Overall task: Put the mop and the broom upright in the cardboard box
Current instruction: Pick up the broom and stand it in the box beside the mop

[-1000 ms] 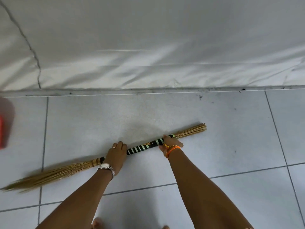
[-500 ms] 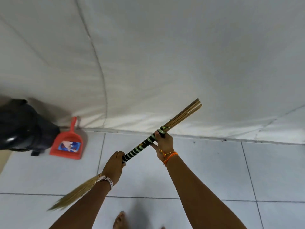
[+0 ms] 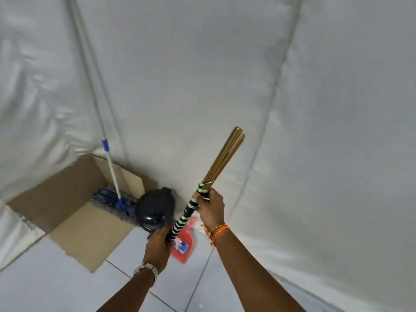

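I hold the stick broom (image 3: 221, 161) nearly upright, its black-and-green striped handle between both hands and its stick ends pointing up. My left hand (image 3: 158, 244) grips the lower handle; my right hand (image 3: 210, 207) grips just under the green binding. The bristle end is hidden behind my left arm. The open cardboard box (image 3: 74, 224) stands to the left against the white sheet. The mop (image 3: 112, 174) stands upright in it, blue head down, white handle leaning on the wall.
A black domed bin (image 3: 155, 209) sits right beside the box, close to my left hand. A red dustpan (image 3: 183, 244) lies on the tiled floor under the broom. White fabric covers the walls all around.
The broom went from lying on the floor to raised and nearly upright in both hands. The view swung left, bringing the box, mop and bin into sight.
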### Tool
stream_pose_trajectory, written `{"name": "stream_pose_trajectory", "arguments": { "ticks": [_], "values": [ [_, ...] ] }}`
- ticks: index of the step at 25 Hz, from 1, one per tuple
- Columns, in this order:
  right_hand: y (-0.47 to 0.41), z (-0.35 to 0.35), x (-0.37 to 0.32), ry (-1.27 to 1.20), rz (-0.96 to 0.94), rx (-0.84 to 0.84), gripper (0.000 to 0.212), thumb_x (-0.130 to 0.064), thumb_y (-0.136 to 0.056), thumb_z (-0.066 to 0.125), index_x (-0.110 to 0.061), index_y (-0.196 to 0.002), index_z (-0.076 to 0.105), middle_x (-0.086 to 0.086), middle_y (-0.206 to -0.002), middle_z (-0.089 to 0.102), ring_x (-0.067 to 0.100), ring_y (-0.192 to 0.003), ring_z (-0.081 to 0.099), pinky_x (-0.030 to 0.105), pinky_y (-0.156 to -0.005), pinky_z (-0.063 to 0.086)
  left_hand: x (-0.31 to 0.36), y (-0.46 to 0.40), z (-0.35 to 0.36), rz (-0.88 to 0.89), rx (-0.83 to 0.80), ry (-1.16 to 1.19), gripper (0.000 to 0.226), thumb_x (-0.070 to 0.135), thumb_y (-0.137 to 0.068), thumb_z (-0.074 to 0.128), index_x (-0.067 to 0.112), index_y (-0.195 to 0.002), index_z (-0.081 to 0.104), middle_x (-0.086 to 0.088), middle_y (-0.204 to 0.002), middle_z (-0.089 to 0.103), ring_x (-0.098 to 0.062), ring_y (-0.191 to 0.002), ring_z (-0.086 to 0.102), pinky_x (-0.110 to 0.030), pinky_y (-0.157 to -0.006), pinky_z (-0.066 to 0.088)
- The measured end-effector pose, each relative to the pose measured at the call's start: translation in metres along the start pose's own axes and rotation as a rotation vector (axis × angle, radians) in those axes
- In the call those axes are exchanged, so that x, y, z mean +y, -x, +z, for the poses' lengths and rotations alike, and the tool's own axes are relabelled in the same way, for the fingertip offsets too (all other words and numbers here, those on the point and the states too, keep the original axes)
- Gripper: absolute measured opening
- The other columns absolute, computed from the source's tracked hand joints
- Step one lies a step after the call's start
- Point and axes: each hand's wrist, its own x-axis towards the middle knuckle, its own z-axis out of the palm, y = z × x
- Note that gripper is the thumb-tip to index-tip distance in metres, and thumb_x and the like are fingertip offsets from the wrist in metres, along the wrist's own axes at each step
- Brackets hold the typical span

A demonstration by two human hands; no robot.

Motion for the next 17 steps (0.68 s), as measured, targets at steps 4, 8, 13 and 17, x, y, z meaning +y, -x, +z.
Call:
{"name": "stream_pose_trajectory", "arguments": {
  "ticks": [4, 8, 13, 17],
  "values": [
    [0.027, 0.179, -0.052, 0.122, -0.121, -0.162, 0.019, -0.015, -0.082, 0.073, -0.016, -0.101, 0.071, 0.0, -0.087, 0.072, 0.014, -0.079, 0.067, 0.037, -0.086, 0.059, -0.073, -0.035, -0.139, -0.127, 0.075, -0.043, 0.023, 0.011, -0.071, 0.076, 0.017, -0.092, 0.069, -0.003, -0.082, 0.073, -0.031, -0.085, 0.069, -0.027, -0.064, 0.036],
    [0.03, 0.335, -0.083, 0.169, -0.215, -0.214, 0.018, -0.015, -0.08, 0.074, -0.015, -0.097, 0.071, 0.0, -0.084, 0.072, 0.014, -0.076, 0.066, 0.034, -0.079, 0.057, -0.142, -0.075, -0.257, -0.109, 0.155, -0.051, 0.021, 0.02, -0.078, 0.075, 0.01, -0.095, 0.068, -0.01, -0.088, 0.075, -0.032, -0.088, 0.068, -0.028, -0.063, 0.032],
    [0.014, 0.488, -0.088, 0.171, -0.219, -0.269, 0.02, -0.016, -0.081, 0.073, -0.012, -0.1, 0.071, 0.006, -0.093, 0.074, 0.022, -0.085, 0.068, 0.034, -0.084, 0.056, -0.244, -0.134, -0.36, -0.133, 0.151, -0.049, 0.021, 0.018, -0.081, 0.073, 0.008, -0.098, 0.065, -0.011, -0.091, 0.075, -0.031, -0.085, 0.069, -0.038, -0.07, 0.048],
    [-0.036, 0.581, -0.068, 0.194, -0.223, -0.281, 0.022, -0.016, -0.083, 0.072, -0.01, -0.103, 0.07, 0.005, -0.09, 0.071, 0.019, -0.081, 0.064, 0.03, -0.078, 0.053, -0.313, -0.201, -0.399, -0.164, 0.066, -0.011, 0.021, 0.019, -0.081, 0.072, 0.012, -0.099, 0.064, -0.008, -0.092, 0.073, -0.031, -0.087, 0.068, -0.036, -0.071, 0.048]
  ]
}}
